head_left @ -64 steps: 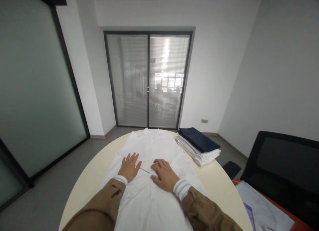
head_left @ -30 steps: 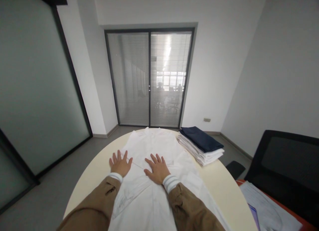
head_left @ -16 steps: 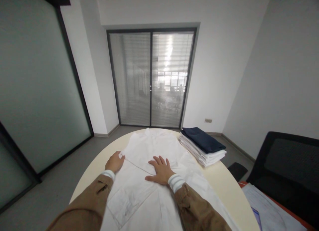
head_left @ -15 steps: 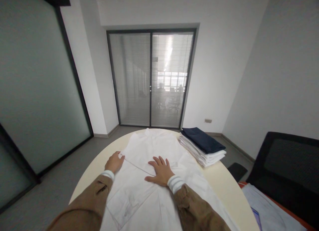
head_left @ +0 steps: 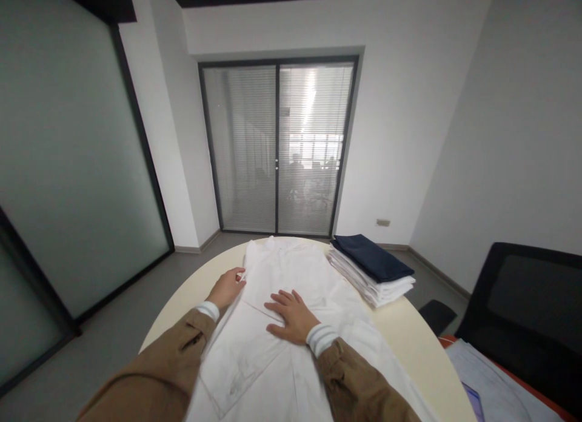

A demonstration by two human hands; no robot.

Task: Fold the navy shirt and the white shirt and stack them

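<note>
A long white coat (head_left: 291, 261) lies spread over the round table, running from the far edge down to the bottom of the view. At its left side, my left hand (head_left: 230, 287) pinches the edge of the fabric between thumb and fingers, and the cloth there is lifted and drawn inward. My right hand (head_left: 293, 318) rests flat on the middle of the coat, fingers spread. A fold line runs across the cloth between the two hands. The coat's near end is out of view.
Beyond the coat's right side stands a stack of folded white cloth (head_left: 379, 293) topped by a folded navy garment (head_left: 373, 257). The cream tabletop (head_left: 416, 343) has a curved edge. A black mesh chair (head_left: 531, 294) is at the right, beside papers (head_left: 495, 385) and a purple-edged object (head_left: 473, 401).
My left hand has moved right and slightly away from me, bringing the coat's left edge inward. My right hand stays spread in nearly the same place.
</note>
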